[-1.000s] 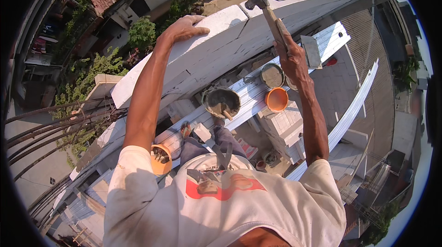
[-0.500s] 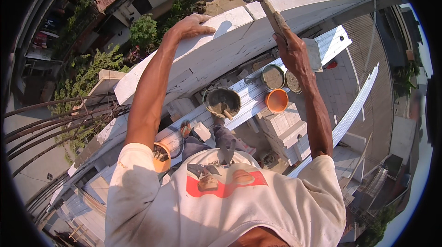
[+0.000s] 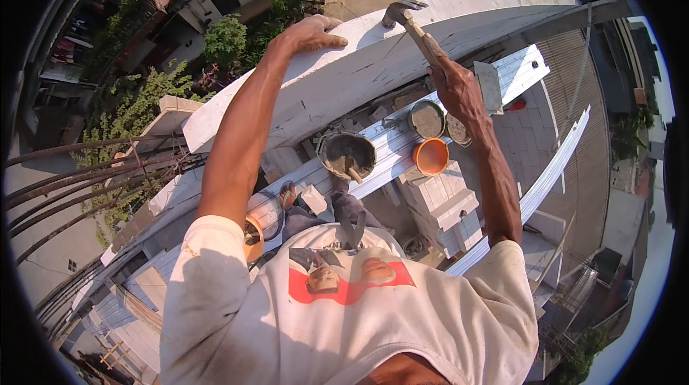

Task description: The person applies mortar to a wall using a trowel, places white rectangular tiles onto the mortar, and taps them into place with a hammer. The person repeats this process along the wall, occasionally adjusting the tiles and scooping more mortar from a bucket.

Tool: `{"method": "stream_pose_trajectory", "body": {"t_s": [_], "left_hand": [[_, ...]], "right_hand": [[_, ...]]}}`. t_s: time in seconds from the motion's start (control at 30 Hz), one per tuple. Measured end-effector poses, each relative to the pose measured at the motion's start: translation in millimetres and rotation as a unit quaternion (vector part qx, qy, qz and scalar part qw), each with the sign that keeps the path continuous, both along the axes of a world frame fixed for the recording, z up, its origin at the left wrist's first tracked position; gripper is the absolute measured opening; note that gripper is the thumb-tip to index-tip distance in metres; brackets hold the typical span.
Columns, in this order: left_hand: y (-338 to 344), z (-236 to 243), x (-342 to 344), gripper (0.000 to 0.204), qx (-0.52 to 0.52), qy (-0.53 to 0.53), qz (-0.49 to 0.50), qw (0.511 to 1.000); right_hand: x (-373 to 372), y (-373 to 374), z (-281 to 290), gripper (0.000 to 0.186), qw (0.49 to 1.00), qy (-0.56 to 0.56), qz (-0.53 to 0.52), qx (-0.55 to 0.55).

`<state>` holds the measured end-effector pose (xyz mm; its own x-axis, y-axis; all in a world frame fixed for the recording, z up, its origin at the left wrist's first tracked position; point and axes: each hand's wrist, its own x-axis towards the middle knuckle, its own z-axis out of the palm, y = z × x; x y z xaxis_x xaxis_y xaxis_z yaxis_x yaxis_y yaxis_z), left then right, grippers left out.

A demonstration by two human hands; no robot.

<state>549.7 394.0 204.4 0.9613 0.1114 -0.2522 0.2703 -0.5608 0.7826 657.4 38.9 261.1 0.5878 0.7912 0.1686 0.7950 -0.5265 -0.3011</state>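
- Now my right fingers [image 3: 440, 75] wrap the hammer [image 3: 424, 39], its handle slanting far-left toward the top of the wall [image 3: 373, 69].
- My left fingers [image 3: 330, 41], loosely parted, rest atop it, left of the hammer.

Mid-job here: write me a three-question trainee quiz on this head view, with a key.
1. Which hand grips the hammer?
2. True or false: the left hand hangs clear of the white block wall.
3. What colour is the round container just right of the dark bucket? A blue; B orange; C white.

Key: 1. The right hand. 2. False; it rests on the wall's top. 3. B.
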Motion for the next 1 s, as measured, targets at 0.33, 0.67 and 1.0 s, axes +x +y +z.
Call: {"method": "stream_pose_trajectory", "body": {"t_s": [0.33, 0.67, 1.0], "left_hand": [[3.6, 4.3, -23.0, 0.069, 0.081, -0.003, 0.051, 0.995], [-54.2, 45.5, -162.2, 0.071, 0.314, -0.094, 0.241, 0.913], [-130.6, -42.1, -306.3, 0.021, -0.018, -0.303, 0.611, 0.731]], "right_hand": [[-25.1, 22.7, 14.4, 0.049, 0.995, 0.095, -0.005, 0.025], [-114.6, 37.2, 43.9, 0.055, 0.969, 0.222, -0.066, 0.089], [-174.0, 63.4, 34.7, 0.068, 0.943, 0.305, 0.031, 0.133]]}}
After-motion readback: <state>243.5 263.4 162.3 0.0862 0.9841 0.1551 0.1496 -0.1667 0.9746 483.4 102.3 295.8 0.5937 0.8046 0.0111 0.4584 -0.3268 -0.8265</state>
